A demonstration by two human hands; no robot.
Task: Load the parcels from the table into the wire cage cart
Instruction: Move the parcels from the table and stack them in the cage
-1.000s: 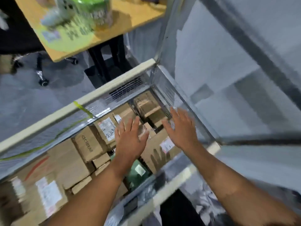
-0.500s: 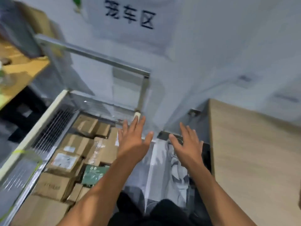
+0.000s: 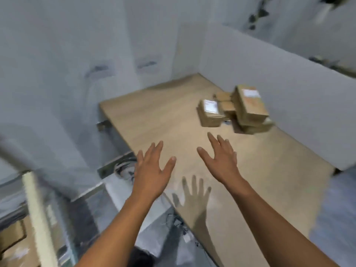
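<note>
Fingers (image 3: 213,141) straight and spread, holding nothing: left hand (image 3: 152,171) and right hand (image 3: 221,161) extend side by side, backs up, above the wooden table (image 3: 154,116), with cardboard parcels (image 3: 211,112) clustered at 1 o'clock, well apart.

I see white stickers (image 3: 210,106) on two parcels (image 3: 252,108) on my bench (image 3: 154,116), but they are too blurry. I cannot read any words or numbers.

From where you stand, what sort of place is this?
Probably a parcel-sorting or dispatch room. A wooden table holds stacked, labelled cardboard parcels, grey partition panels wall it in, and at lower left a cream rail, likely the cage cart's, stands beside more cardboard boxes.
</note>
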